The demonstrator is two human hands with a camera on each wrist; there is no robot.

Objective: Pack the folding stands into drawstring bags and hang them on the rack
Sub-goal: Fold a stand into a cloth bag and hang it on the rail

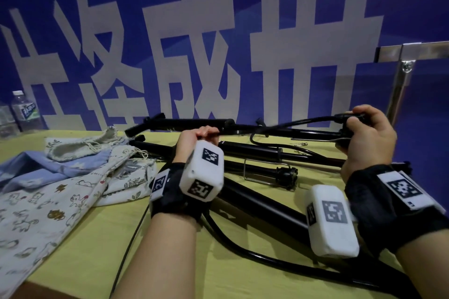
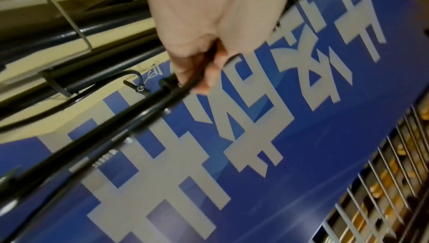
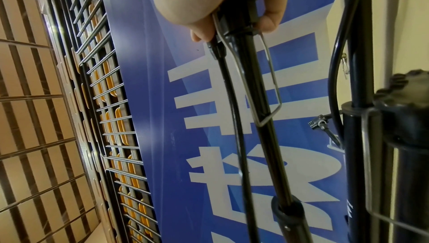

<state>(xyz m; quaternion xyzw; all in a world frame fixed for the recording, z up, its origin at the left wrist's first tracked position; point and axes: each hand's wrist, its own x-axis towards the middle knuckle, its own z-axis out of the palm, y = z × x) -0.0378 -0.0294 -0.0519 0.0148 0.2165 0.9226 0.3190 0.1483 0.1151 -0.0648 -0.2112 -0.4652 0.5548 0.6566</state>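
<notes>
A black folding stand (image 1: 279, 128) is held level above the table between both hands. My left hand (image 1: 201, 135) grips its thin rods near the middle (image 2: 185, 85). My right hand (image 1: 364, 133) grips its right end, fingers wrapped round the black tube and a wire clip (image 3: 246, 26). More black folding stands (image 1: 255, 153) lie in a loose pile on the yellow-green table (image 1: 243, 274). Several drawstring bags (image 1: 73, 177), printed cream and pale blue, lie heaped at the left. A steel rack (image 1: 408, 56) stands at the right.
Two water bottles (image 1: 25, 111) stand at the far left by the blue banner wall (image 1: 218, 31). A thin black cable (image 1: 131, 240) runs down to the table's front edge. A wire grid panel (image 3: 104, 100) shows behind the banner.
</notes>
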